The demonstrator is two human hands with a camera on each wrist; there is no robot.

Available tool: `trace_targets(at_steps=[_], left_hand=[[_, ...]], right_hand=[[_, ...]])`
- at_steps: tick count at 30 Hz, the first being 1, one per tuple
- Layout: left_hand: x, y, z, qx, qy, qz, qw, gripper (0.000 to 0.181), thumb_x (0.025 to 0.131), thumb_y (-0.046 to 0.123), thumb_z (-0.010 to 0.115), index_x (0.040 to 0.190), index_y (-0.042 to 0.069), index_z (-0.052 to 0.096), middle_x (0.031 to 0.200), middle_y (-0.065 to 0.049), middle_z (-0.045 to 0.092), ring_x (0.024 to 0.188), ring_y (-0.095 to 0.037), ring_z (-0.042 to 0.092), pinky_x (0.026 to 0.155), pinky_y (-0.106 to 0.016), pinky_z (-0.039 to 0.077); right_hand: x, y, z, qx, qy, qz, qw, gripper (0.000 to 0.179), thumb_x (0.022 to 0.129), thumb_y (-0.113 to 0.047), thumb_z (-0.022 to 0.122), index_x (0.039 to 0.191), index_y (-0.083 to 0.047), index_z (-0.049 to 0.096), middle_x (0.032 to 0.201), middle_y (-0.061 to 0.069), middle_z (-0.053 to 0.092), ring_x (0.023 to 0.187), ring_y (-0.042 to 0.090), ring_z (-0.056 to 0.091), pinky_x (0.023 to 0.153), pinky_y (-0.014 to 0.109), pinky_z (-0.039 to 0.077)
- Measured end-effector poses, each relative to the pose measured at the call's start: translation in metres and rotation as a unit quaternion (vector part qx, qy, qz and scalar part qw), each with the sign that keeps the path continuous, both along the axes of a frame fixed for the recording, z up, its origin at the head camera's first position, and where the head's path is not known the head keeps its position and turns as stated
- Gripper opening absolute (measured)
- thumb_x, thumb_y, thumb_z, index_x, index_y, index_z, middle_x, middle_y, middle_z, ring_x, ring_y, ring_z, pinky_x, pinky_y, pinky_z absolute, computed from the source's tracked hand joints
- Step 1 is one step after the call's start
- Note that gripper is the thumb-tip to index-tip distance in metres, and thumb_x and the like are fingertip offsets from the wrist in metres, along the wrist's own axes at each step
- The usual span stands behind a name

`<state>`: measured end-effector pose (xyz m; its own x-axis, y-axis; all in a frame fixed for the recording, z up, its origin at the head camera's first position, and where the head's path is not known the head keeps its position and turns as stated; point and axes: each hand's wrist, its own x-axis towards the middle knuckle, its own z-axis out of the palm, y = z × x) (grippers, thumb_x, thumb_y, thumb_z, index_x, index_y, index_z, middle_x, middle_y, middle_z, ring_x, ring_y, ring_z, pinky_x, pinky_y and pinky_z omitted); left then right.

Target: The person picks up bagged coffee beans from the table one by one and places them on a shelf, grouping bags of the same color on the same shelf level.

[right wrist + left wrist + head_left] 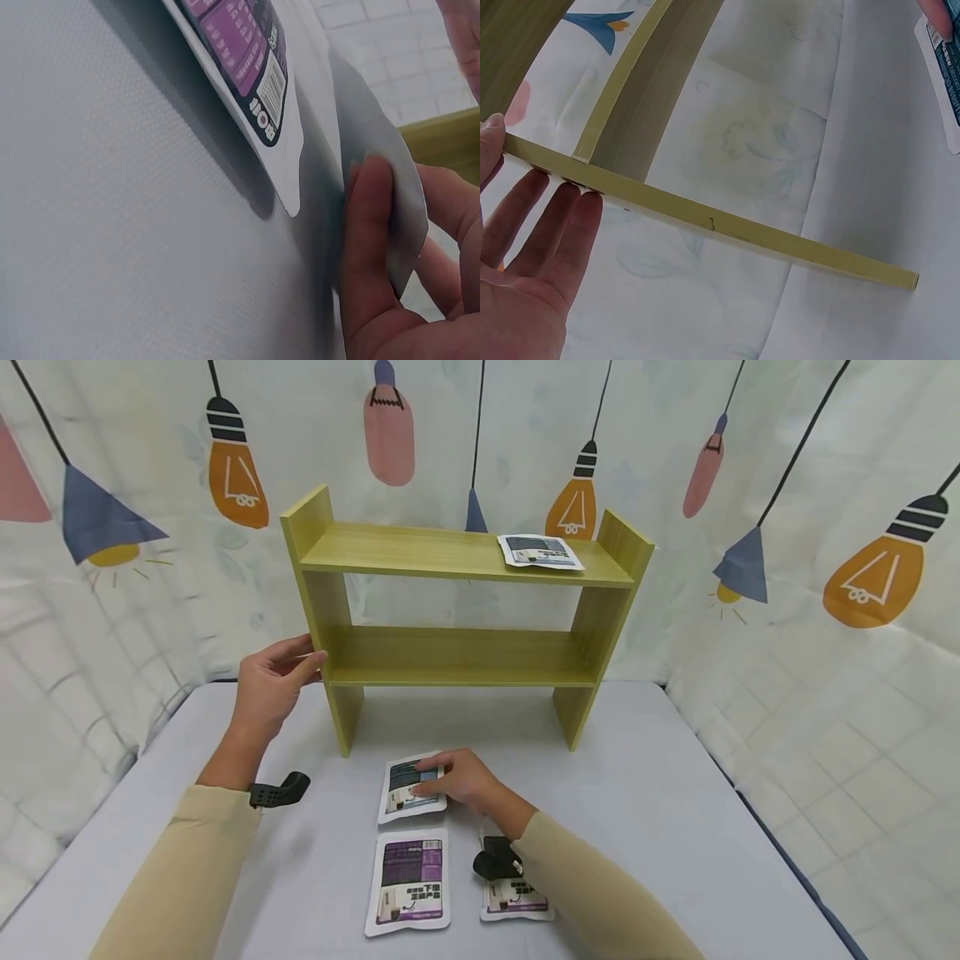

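A two-tier yellow-green wooden shelf stands on the table in the head view. Its left side panel is pinched by my left hand, thumb on one face and fingers against the outer one. My right hand grips the right edge of a flat white pouch with a dark teal label. In the right wrist view that pouch is lifted at the edge between thumb and fingers. Just nearer lies a flat pouch with a purple label.
Another purple-labelled pouch lies partly hidden under my right forearm. A teal-labelled pouch rests on the right of the top board. The white table meets patterned curtains at the back and sides.
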<state>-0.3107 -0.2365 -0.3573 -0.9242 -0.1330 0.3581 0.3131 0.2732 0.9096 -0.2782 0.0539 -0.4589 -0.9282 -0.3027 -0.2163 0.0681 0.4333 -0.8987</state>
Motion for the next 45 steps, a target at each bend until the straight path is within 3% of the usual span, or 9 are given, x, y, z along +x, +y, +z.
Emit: trace_targets(at_steps=[2, 5, 11, 20, 28, 37, 45], left_hand=[[0.000, 0.000, 0.000, 0.000, 0.002, 0.000, 1.0000, 0.053, 0.097, 0.032, 0.071, 0.145, 0.014, 0.060, 0.140, -0.001, 0.064, 0.103, 0.005, 0.067, 0.083, -0.012, 0.058], [0.000, 0.000, -0.001, -0.003, 0.003, 0.003, 1.0000, 0.053, 0.096, 0.032, 0.071, 0.146, 0.016, 0.059, 0.141, -0.001, 0.064, 0.103, 0.005, 0.066, 0.082, -0.012, 0.058], [0.002, 0.002, 0.001, -0.004, 0.005, 0.007, 1.0000, 0.052, 0.097, 0.032, 0.071, 0.145, 0.017, 0.060, 0.141, -0.002, 0.064, 0.103, 0.005, 0.066, 0.082, -0.012, 0.058], [0.002, 0.002, 0.001, -0.006, 0.006, 0.005, 1.0000, 0.053, 0.097, 0.033, 0.071, 0.146, 0.017, 0.059, 0.140, -0.002, 0.064, 0.103, 0.005, 0.066, 0.082, -0.011, 0.058], [0.003, 0.002, 0.001, -0.001, 0.016, -0.003, 0.9999, 0.051, 0.097, 0.028, 0.071, 0.145, 0.014, 0.060, 0.137, 0.001, 0.066, 0.103, 0.005, 0.067, 0.081, -0.013, 0.059], [0.002, 0.001, 0.000, -0.001, 0.017, -0.005, 0.9998, 0.052, 0.097, 0.028, 0.071, 0.146, 0.013, 0.059, 0.139, -0.002, 0.065, 0.102, 0.006, 0.067, 0.081, -0.013, 0.059], [0.002, 0.001, 0.000, 0.002, 0.017, -0.006, 0.9998, 0.051, 0.097, 0.026, 0.072, 0.144, 0.012, 0.060, 0.133, 0.007, 0.067, 0.102, 0.005, 0.067, 0.080, -0.013, 0.059]], right_hand=[[0.000, 0.001, 0.000, -0.014, -0.010, 0.004, 0.9998, 0.039, 0.075, -0.019, 0.093, 0.113, -0.019, 0.081, 0.126, 0.005, 0.065, 0.097, 0.018, 0.059, 0.071, 0.024, 0.050], [0.000, 0.002, 0.000, -0.034, -0.032, 0.004, 0.9989, 0.042, 0.074, -0.017, 0.093, 0.114, -0.019, 0.081, 0.125, 0.004, 0.065, 0.092, 0.016, 0.062, 0.067, 0.023, 0.051], [0.000, 0.003, -0.001, -0.056, -0.056, 0.008, 0.9968, 0.048, 0.072, -0.012, 0.094, 0.117, -0.019, 0.079, 0.126, 0.006, 0.066, 0.093, 0.018, 0.067, 0.072, 0.026, 0.058], [0.003, 0.009, 0.001, -0.050, -0.051, 0.011, 0.9974, 0.051, 0.072, -0.016, 0.095, 0.121, -0.021, 0.078, 0.124, 0.005, 0.065, 0.093, 0.018, 0.066, 0.070, 0.025, 0.056], [0.011, 0.013, 0.007, -0.076, -0.055, 0.028, 0.9952, 0.057, 0.074, -0.010, 0.093, 0.126, -0.022, 0.074, 0.120, 0.006, 0.068, 0.093, 0.020, 0.068, 0.073, 0.025, 0.056], [0.019, 0.017, 0.012, -0.076, -0.042, 0.033, 0.9957, 0.060, 0.074, -0.012, 0.093, 0.129, -0.024, 0.072, 0.130, 0.007, 0.063, 0.094, 0.019, 0.069, 0.078, 0.025, 0.057], [0.023, 0.020, 0.014, -0.075, -0.031, 0.034, 0.9961, 0.061, 0.074, -0.015, 0.093, 0.130, -0.028, 0.072, 0.137, 0.007, 0.059, 0.094, 0.018, 0.068, 0.079, 0.024, 0.057]])
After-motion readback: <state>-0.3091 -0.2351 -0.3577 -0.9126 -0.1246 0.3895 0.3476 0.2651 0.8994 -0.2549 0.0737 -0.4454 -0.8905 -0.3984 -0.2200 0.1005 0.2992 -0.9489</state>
